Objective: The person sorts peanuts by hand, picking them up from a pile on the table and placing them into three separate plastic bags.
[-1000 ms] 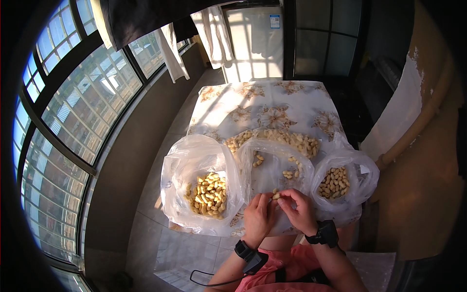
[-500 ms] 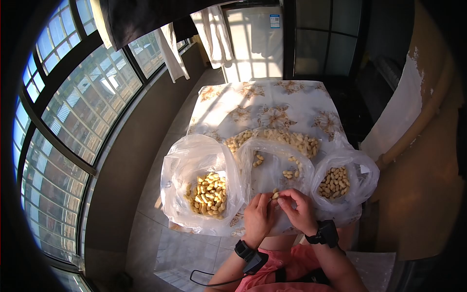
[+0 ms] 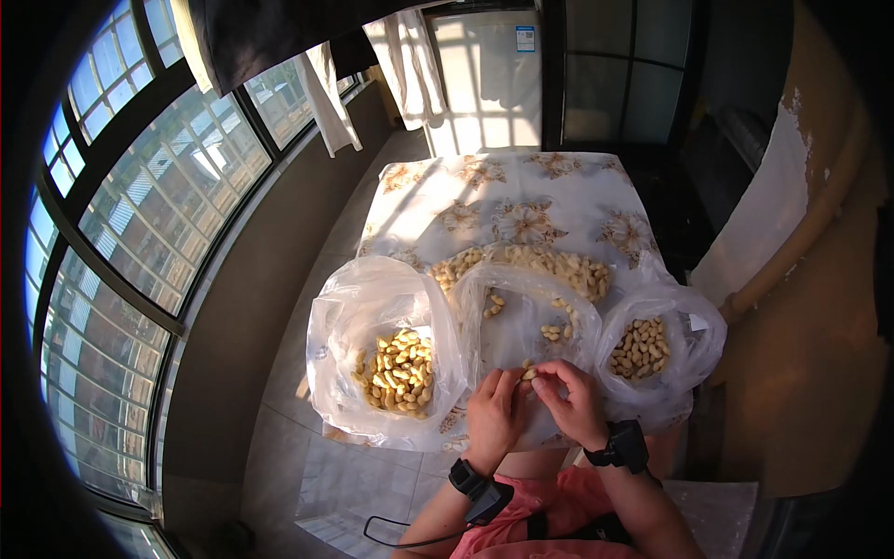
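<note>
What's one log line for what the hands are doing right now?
left hand: pinching peanut | right hand: pinching same peanut | place: over middle bag

Home balcony; hung laundry (image 3: 326,88); floral tablecloth (image 3: 521,210)

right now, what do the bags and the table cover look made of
Bags: thin clear plastic film, glossy and crinkled; the peanuts show through. Table cover: smooth sheet, printed flower pattern, probably vinyl or coated cloth; the look leaves it open.

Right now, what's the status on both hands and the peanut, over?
Left hand and right hand shut, fingertips together. Both pinch one peanut, held just above the middle bag. Nothing in the way.
</note>
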A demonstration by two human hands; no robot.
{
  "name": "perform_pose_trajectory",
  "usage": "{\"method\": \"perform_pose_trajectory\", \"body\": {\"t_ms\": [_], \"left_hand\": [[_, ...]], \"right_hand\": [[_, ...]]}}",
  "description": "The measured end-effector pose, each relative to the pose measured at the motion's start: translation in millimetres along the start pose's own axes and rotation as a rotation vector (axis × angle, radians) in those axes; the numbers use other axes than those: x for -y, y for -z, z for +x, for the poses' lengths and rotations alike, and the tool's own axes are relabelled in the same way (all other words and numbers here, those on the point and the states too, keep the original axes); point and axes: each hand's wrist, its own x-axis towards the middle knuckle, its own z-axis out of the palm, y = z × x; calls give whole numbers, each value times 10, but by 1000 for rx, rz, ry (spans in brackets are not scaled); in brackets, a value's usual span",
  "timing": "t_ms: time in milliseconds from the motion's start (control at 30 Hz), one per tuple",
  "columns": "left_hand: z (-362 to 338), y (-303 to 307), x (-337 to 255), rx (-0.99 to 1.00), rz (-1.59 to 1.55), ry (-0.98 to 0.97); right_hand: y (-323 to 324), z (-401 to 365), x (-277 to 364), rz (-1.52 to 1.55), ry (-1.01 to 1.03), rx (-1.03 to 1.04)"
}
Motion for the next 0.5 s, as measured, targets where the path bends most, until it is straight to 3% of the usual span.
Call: {"method": "perform_pose_trajectory", "body": {"t_ms": [500], "left_hand": [[-1, 1, 6, 13, 20, 2]], "right_hand": [[-5, 8, -9, -5, 17, -3]]}}
